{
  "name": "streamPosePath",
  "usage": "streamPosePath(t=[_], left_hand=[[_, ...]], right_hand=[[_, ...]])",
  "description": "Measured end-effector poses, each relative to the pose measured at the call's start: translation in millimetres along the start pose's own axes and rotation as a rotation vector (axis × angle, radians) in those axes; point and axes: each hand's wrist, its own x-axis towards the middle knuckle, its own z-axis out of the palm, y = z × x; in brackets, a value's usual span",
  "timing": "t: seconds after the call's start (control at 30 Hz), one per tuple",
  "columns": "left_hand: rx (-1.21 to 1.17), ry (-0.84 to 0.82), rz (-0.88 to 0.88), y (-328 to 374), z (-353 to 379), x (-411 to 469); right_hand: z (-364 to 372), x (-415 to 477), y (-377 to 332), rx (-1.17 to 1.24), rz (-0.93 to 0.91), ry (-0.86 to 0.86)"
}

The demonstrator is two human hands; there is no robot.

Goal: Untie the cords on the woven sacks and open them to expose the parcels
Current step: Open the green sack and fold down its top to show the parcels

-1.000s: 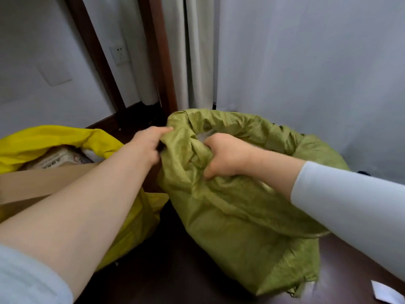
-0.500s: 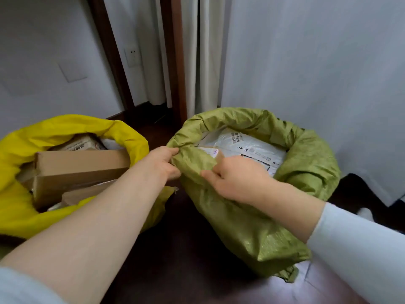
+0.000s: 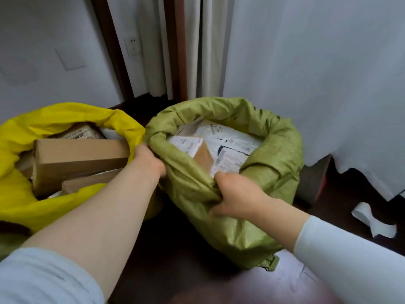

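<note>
Green sack (image 3: 241, 227) has its near rim bunched in both hands' curled fingers; left hand (image 3: 149, 163) at the left, right hand (image 3: 238, 194) nearer; parcels (image 3: 230, 148) lie just beyond.

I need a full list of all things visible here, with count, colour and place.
green woven sack: one, olive green, centre, mouth open
yellow woven sack: one, yellow, left, mouth open
cardboard boxes: at least two, brown, inside yellow woven sack
labelled box: one, brown with white label, inside green woven sack
mailer bag: one, white, inside green woven sack
curtain: one, white, right
paper scrap: one, white, floor at right
left hand: one, grips green woven sack's left rim
right hand: one, grips its near rim
</note>
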Motion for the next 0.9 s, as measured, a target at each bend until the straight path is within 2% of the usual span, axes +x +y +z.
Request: streamPosePath(t=[0.03, 0.07, 0.1, 0.13, 0.2, 0.23, 0.27, 0.3, 0.33, 0.37, 0.4, 0.43, 0.47, 0.5, 0.53, 0.63, 0.7, 0.73, 0.8, 0.87, 0.9], left_hand=[[0.112, 0.065, -0.005, -1, -5, 0], [0.238, 0.121, 0.008, -1, -6, -1], [0.399, 0.167, 0.051, 0, -5, -1], [0.610, 0.230, 0.156, 4, -3, 2], [1.107, 0.405, 0.492, 10, 2, 6], [1.341, 0.480, 0.662, 14, 8, -2], [1.481, 0.487, 0.867, 14, 16, -13], [1.542, 0.427, 1.096, 12, 26, -28], [1.557, 0.278, 1.278, 6, 34, -40], [1.585, 0.047, 1.335, -2, 41, -52], [1.650, -0.200, 1.219, -16, 47, -64], [1.768, -0.404, 0.969, -34, 51, -74], [1.935, -0.522, 0.699, -54, 52, -80], [2.110, -0.566, 0.545, -73, 52, -86], [2.230, -0.541, 0.528, -89, 50, -88], [2.308, -0.348, 0.751, -117, 42, -80], [2.212, -0.376, 1.035, -127, 34, -82], [2.099, -0.410, 1.251, -129, 29, -84], [1.935, -0.465, 1.481, -124, 18, -88], [1.938, -0.581, 1.511, -114, 2, -81], [1.992, -0.580, 1.438, -105, -6, -79]], right_hand=[[-3, -5, -4, 0.149, -0.006, -0.083], [-11, -9, -7, 0.310, 0.005, -0.083], [-20, -10, -5, 0.425, 0.041, 0.019], [-30, -8, 0, 0.418, 0.082, 0.184], [-50, -4, 19, 0.090, 0.211, 0.488], [-58, -3, 31, -0.066, 0.299, 0.549], [-63, -3, 43, -0.150, 0.408, 0.527], [-66, -4, 55, -0.164, 0.509, 0.443], [-66, -6, 65, -0.161, 0.589, 0.339], [-63, -8, 73, -0.169, 0.626, 0.237], [-59, -9, 80, -0.167, 0.641, 0.147], [-55, -9, 85, -0.122, 0.635, 0.090], [-52, -10, 86, -0.012, 0.630, 0.050], [-51, -10, 84, 0.152, 0.632, 0.023], [-50, -11, 80, 0.300, 0.634, 0.014], [-40, -8, 74, 0.454, 0.628, 0.004], [-29, -2, 77, 0.632, 0.611, 0.119], [-27, -1, 80, 0.830, 0.610, 0.193], [-27, -3, 89, 1.387, 0.596, 0.246], [-23, -13, 100, 1.916, 0.542, 0.162], [-20, -19, 105, 2.067, 0.533, 0.144]])
